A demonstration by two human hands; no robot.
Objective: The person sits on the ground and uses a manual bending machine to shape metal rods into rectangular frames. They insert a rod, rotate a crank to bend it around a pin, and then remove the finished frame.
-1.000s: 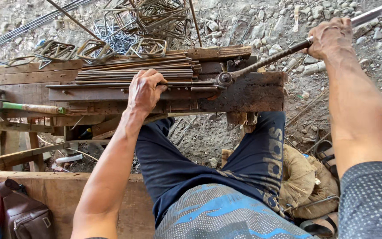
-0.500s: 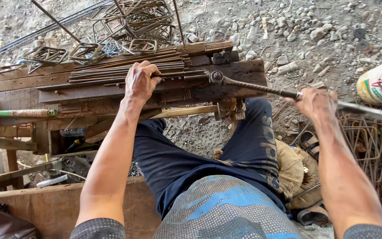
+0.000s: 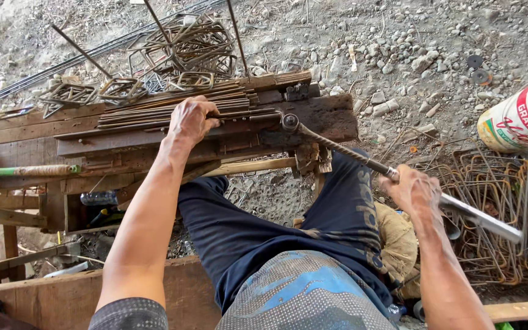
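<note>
My left hand (image 3: 192,119) presses down on a bundle of thin steel rods (image 3: 172,109) lying along a rough wooden bench (image 3: 331,119). My right hand (image 3: 412,190) grips a long bending lever (image 3: 362,160), a ribbed bar with a smooth metal pipe handle (image 3: 484,220), which pivots at a round pin (image 3: 289,122) on the bench's right end. The lever angles down and to the right from the pin. My legs in dark trousers straddle the bench below.
Bent square stirrups (image 3: 194,79) and a tangle of rods (image 3: 184,43) lie beyond the bench on gravel. A stack of finished stirrups (image 3: 508,208) sits at right beside a white bucket (image 3: 520,119). A hammer (image 3: 29,171) rests at left.
My right hand has swung the lever from pointing up-right, clockwise round the pin, down toward me. My left hand has stayed on the rods.
</note>
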